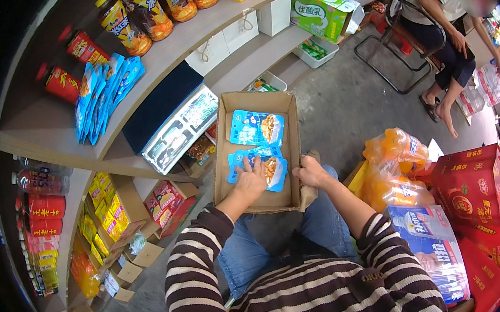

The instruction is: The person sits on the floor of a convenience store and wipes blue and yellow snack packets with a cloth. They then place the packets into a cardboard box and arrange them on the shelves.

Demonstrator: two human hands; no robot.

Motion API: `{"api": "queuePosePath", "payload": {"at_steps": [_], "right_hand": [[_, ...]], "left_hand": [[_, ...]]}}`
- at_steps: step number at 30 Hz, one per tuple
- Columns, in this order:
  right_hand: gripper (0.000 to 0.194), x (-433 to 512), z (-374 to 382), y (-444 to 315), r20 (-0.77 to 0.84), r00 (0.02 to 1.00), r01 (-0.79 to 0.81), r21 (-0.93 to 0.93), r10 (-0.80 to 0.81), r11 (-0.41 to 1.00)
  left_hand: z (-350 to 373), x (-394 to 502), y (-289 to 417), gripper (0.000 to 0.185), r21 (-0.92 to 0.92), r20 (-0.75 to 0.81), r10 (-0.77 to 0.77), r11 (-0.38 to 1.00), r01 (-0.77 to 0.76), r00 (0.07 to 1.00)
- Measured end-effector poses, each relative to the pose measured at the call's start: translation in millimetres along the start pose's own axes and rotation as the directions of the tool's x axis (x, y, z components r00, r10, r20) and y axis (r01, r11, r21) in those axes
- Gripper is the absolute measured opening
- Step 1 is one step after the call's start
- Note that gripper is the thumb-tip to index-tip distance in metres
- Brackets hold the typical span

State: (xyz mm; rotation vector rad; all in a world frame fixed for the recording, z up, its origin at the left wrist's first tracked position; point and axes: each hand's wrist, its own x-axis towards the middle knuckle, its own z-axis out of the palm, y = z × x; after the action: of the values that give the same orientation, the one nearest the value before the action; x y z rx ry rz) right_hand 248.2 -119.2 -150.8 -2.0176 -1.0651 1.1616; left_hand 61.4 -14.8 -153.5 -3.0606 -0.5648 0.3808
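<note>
An open cardboard box (263, 204) is before me at knee height, tilted slightly. Inside it lie blue snack pouches: one pouch (257, 126) at the far end and a small overlapping pile of pouches (277, 178) nearer me. My left hand (251, 177) rests on that nearer pile with its fingers spread. My right hand (311, 171) is closed around the box's right side, by a torn or folded cardboard flap (310, 195). The fingers on the wall's far side are partly hidden.
On the left shelf (111, 152), more blue pouches (104, 95) stand beside bottled drinks (125, 26). Below are cartons of yellow packets (110, 213). A gift box (180, 128) juts out. At right stand orange drink bottles (396, 165) and red boxes (468, 181). A person (438, 19) sits on a chair.
</note>
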Motion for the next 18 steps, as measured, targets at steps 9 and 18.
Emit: {"api": "queuePosePath", "payload": {"at_steps": [9, 18], "right_hand": [[0.033, -8, -14, -11, -0.009, 0.997, -0.071, 0.153, 0.073, 0.986], [0.038, -3, -1, 5, -0.054, 0.998, 0.031, 0.025, -0.03, 0.999]], "left_hand": [[-30, -1, 17, 0.049, -0.03, 0.089, -0.222, 0.974, 0.225, 0.971], [-40, 1, 1, 0.047, -0.356, 0.303, -0.085, 0.914, 0.196, 0.949]]}}
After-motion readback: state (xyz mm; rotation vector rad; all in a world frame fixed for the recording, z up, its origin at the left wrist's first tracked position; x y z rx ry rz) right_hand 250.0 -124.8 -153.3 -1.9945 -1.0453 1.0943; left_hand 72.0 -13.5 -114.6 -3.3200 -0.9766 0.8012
